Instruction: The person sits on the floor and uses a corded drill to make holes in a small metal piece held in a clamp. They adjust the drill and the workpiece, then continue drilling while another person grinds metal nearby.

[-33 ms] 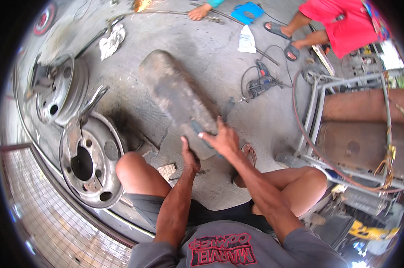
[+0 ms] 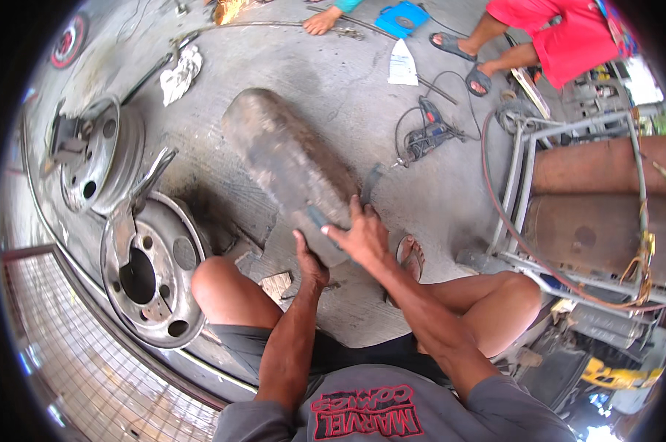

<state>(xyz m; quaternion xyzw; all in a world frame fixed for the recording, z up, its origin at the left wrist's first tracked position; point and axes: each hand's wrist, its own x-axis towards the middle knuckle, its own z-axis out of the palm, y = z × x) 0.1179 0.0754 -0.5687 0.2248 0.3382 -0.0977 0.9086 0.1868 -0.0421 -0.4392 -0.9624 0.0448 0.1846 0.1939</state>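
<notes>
A long, worn metal canister (image 2: 285, 158) in scuffed brown and grey, rounded at its far end, slants away from me to the left above the concrete floor. At its near end, my left hand (image 2: 312, 264) curls against the left side, thumb pointing up. My right hand (image 2: 361, 234) is closed over the near right side, with its thumb across the top beside a short blue-grey strip (image 2: 317, 216). A curved grey piece (image 2: 372, 180) sticks out on the canister's right side. What lies under the fingers is hidden.
Two steel wheel rims (image 2: 138, 276) are at my left, one behind the other. A corded drill (image 2: 426, 131) lies ahead right, near a metal frame (image 2: 521, 188) with a hose. Sparks (image 2: 230, 10) fly beside another person's hand (image 2: 321, 22); someone in red shorts (image 2: 558, 44) is at far right.
The canister's far end has shifted slightly left and nearer to me. My right hand has moved a little left and down along with it. Both hands keep their hold.
</notes>
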